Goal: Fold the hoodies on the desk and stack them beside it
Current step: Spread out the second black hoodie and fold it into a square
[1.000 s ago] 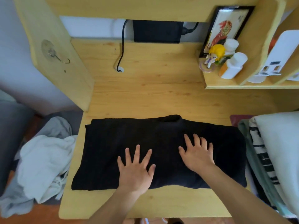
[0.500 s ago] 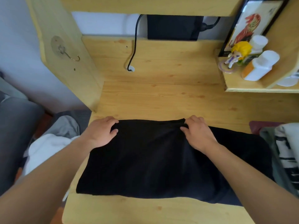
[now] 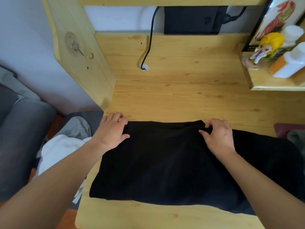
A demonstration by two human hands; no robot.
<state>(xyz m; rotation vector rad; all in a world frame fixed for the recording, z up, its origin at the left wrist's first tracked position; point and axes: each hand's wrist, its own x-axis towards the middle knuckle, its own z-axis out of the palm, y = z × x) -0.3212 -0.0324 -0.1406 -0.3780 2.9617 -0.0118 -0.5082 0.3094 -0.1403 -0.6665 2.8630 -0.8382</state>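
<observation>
- Hoodie, black [image 3: 165,162], lay flat across the lower half of the frame on the wooden desk [image 3: 181,90], folded into a wide band that ran from lower left toward the right edge.
- I had my left hand [image 3: 112,131] at the band's far left corner, left of centre; the fingers were curled over the cloth edge and the thumb lay on top of the fabric, so the corner was gripped between them.
- My right hand [image 3: 217,136] sat on the far edge right of centre, fingers bent and bunching a small ridge of black cloth against the thumb.
- Both of my forearms came up from the bottom corners and crossed over the hoodie's near part.
- At the left of the frame, just beside the desk and lower than it, I saw a heap of white and grey garments [image 3: 66,142]; I could not tell whether they were folded.
- A black cable [image 3: 149,47] ran down from the upper middle into a hole in the desktop, with a black box [image 3: 193,19] against the wall behind it.
- In the upper right, a small shelf [image 3: 272,86] carried a yellow-haired figurine [image 3: 265,47] and white bottles [image 3: 292,61], close together.
- A metal hook [image 3: 82,50] hung on the side panel at upper left.
</observation>
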